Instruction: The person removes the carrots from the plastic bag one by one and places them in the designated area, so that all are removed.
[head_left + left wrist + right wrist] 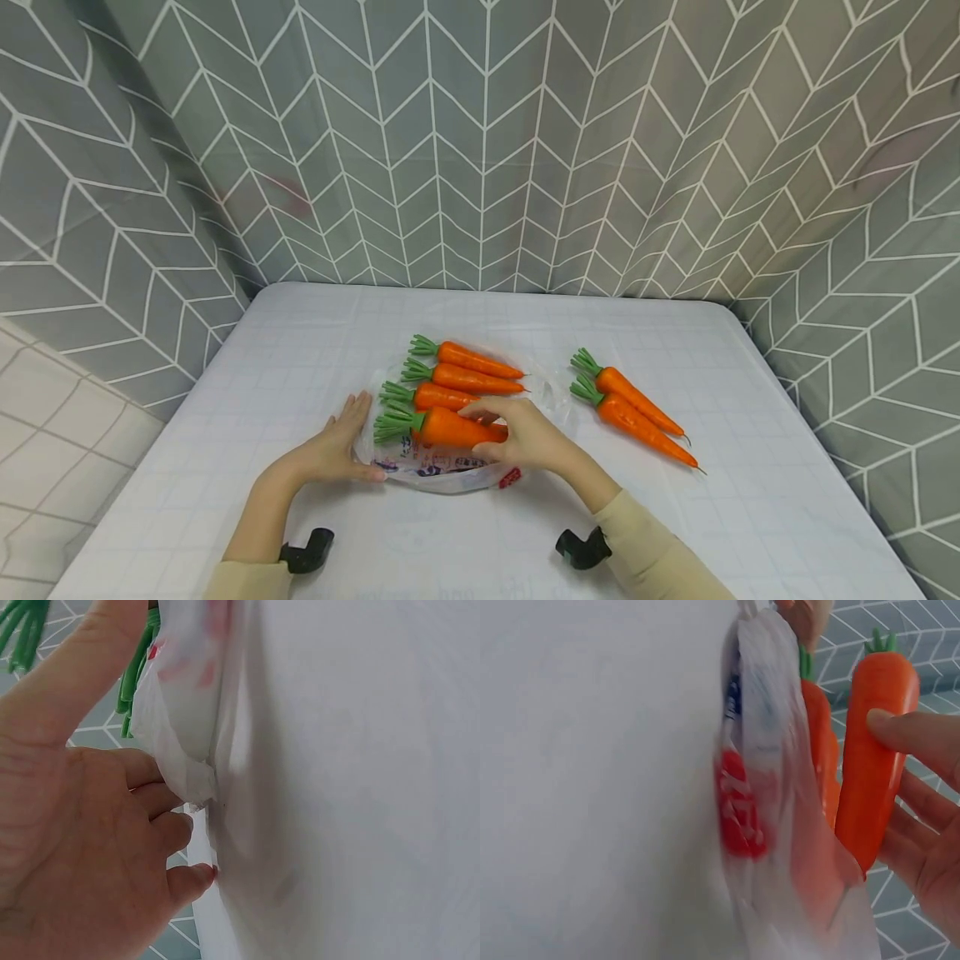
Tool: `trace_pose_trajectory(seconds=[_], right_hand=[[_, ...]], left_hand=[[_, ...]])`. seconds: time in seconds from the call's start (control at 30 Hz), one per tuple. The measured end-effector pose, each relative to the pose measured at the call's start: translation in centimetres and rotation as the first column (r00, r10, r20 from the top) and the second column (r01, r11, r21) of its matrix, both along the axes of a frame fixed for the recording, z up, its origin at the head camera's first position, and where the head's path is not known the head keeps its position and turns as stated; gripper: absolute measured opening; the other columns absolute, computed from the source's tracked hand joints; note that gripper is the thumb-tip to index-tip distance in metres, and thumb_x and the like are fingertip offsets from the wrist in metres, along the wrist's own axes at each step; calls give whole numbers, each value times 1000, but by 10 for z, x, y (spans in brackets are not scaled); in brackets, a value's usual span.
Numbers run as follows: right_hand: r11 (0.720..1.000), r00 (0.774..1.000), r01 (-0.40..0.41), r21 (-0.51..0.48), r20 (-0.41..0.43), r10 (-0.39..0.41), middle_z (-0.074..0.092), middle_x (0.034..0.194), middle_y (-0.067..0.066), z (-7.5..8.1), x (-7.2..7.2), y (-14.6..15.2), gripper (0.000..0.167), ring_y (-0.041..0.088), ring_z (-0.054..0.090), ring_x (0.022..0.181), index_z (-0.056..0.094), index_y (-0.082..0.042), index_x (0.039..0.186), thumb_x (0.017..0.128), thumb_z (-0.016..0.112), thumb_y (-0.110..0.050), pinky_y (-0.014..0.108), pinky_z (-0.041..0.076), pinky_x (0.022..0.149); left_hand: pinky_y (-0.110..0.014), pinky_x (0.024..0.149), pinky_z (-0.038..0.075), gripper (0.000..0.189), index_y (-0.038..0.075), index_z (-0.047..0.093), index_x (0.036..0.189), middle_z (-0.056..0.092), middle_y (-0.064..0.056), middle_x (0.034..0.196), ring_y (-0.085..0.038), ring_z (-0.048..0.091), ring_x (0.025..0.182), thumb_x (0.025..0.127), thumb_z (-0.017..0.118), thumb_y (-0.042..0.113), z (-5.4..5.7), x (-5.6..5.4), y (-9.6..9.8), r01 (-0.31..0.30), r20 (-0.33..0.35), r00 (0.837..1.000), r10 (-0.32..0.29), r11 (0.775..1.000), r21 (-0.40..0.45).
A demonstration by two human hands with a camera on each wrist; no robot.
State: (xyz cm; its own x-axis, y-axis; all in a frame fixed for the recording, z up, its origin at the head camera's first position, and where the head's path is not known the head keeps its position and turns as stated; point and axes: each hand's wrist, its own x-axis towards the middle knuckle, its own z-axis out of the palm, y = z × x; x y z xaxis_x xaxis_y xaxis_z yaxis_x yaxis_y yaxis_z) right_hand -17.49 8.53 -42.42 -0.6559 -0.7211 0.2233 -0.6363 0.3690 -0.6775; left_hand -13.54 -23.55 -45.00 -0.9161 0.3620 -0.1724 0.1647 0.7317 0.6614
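Observation:
My right hand (531,433) grips the tapered half of the nearest carrot (448,428), thumb on the near side and fingers on the far side. In the right wrist view this carrot (877,742) stands out in front of another one. Beneath lies a white, see-through plastic bag (457,482) with red and blue print. Three more carrots (465,379) are lined up behind, green tops to the left. At the bag's left edge my left hand (333,450) rests with fingers extended, and in the left wrist view its fingertips meet the bag's plastic (180,757).
Two more carrots (630,408) lie side by side on the table to the right of the bag, tips toward the near right. A white cloth covers the table (315,342). Patterned grey curtains (480,150) hang behind it and at its sides.

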Motion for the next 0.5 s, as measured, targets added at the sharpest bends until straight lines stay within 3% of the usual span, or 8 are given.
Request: trace_pose_trajectory(seconds=[0.17,0.33,0.5], right_hand=[[993,993,49,-110,112,-37,66,116,3,2,-3,8,42,19,64,100,63,-12,121,82,77,-13,39,56,83],[974,954,146,-175,287,-91,63,119,8,8,-2,13,45,24,63,102,61,-10,124,82,77,-11,38,56,82],[967,932,180,-182,346,-108,61,122,15,24,5,17,46,31,61,104,59,-1,126,82,74,-2,43,55,85]], left_hand=[[-66,109,-1,128,-15,5,147,-1,-32,155,-47,-6,142,66,85,44,0,-1,0,-2,6,1000,2,1000,1],[-67,108,-1,126,-16,4,146,-1,-33,154,-48,-6,141,68,85,42,1,0,1,5,5,1000,-5,1000,1],[-67,108,0,125,-16,5,146,0,-34,154,-49,-5,141,68,85,39,3,1,2,5,4,1000,-5,1000,3]])
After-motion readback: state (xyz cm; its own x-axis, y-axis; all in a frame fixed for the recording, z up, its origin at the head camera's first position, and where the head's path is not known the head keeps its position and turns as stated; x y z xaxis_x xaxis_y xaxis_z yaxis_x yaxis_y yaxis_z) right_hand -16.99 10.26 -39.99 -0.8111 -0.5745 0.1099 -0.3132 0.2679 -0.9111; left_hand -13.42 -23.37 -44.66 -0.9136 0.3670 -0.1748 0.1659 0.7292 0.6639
